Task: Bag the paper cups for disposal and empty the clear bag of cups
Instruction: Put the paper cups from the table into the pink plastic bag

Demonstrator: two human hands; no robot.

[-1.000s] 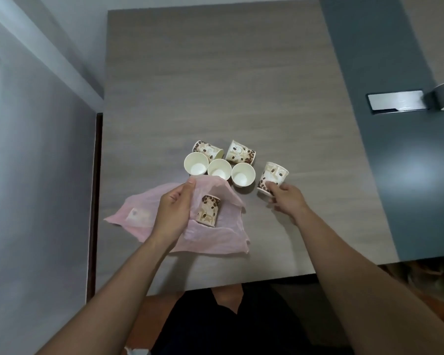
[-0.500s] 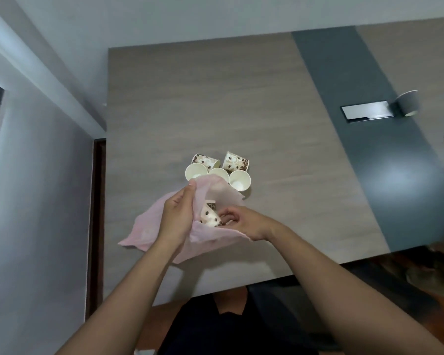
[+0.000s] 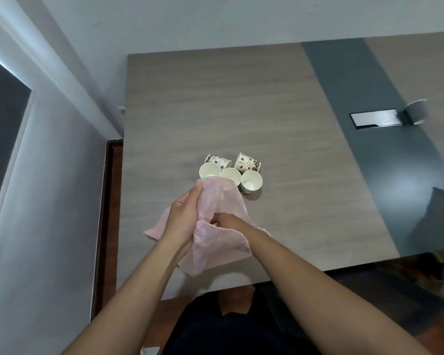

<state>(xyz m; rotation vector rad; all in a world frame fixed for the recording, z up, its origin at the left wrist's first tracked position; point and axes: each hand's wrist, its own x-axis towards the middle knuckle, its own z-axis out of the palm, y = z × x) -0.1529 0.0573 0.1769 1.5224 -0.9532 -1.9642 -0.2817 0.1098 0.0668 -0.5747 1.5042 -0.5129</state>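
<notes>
A thin pink plastic bag [image 3: 217,248] lies bunched near the table's front edge. My left hand [image 3: 182,219] grips its upper rim and holds the mouth up. My right hand [image 3: 232,221] reaches into the mouth, and the bag's fold hides its fingers and whatever is between them. Just beyond the bag stand three upright white paper cups, one on the left [image 3: 209,171], one in the middle [image 3: 231,174], partly behind the bag's rim, and one on the right [image 3: 251,181]. Behind them two patterned cups [image 3: 219,161] [image 3: 248,162] lie on their sides.
The wooden table [image 3: 228,103] has a dark grey strip [image 3: 356,93] on the right with a metal plate [image 3: 374,118] and a grey roll [image 3: 417,111] beside it. A wall runs close along the left edge.
My right hand picked a cup off the table at the right, carried it left to the bag, and has gone deeper into the mouth. My left hand has raised the rim.
</notes>
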